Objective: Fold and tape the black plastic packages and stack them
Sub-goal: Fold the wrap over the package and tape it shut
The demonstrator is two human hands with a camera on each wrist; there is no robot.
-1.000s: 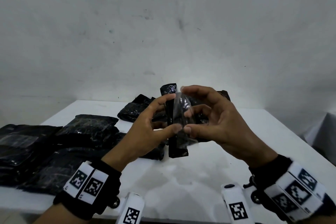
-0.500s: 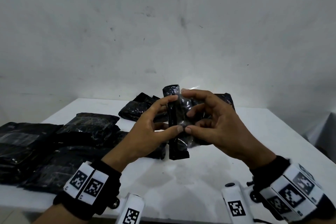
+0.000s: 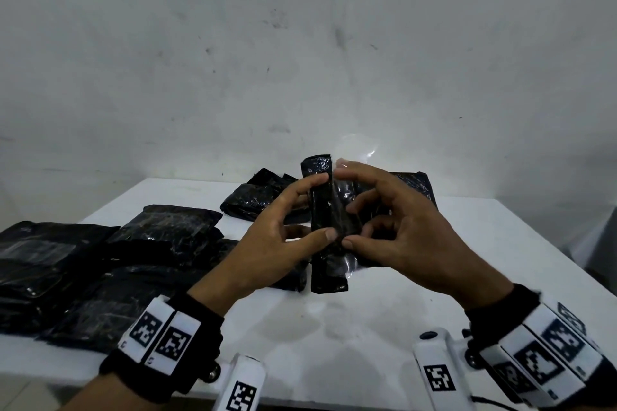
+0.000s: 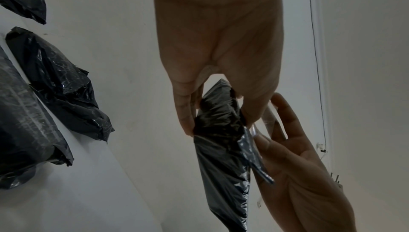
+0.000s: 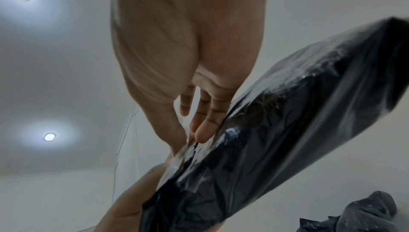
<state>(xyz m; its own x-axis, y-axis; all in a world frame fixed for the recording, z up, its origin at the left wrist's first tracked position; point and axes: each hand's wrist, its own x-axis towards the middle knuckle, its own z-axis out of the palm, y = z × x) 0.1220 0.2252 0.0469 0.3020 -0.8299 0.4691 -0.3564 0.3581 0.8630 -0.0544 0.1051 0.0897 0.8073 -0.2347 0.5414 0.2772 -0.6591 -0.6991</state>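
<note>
A narrow folded black package (image 3: 329, 274) stands upright in the air over the white table (image 3: 367, 327). My left hand (image 3: 324, 207) pinches its left edge between thumb and index finger. My right hand (image 3: 344, 207) pinches a strip of clear tape (image 3: 344, 190) and lays it against the package's right face. In the left wrist view my left hand (image 4: 219, 126) grips the package (image 4: 221, 157) and the tape (image 4: 268, 118) glints beside the thumb. In the right wrist view my right hand (image 5: 191, 142) pinches clear film at the edge of the package (image 5: 265, 148).
Several black packages (image 3: 66, 270) lie piled at the table's left. More black packages (image 3: 257, 200) lie at the back, one (image 3: 414, 187) behind my right hand. A grey wall stands behind the table. The table's right edge drops off near my right wrist.
My right hand has drawn the clear tape in from a loose, lifted strip to lie close against the package. Both hands and the package shifted slightly right.
</note>
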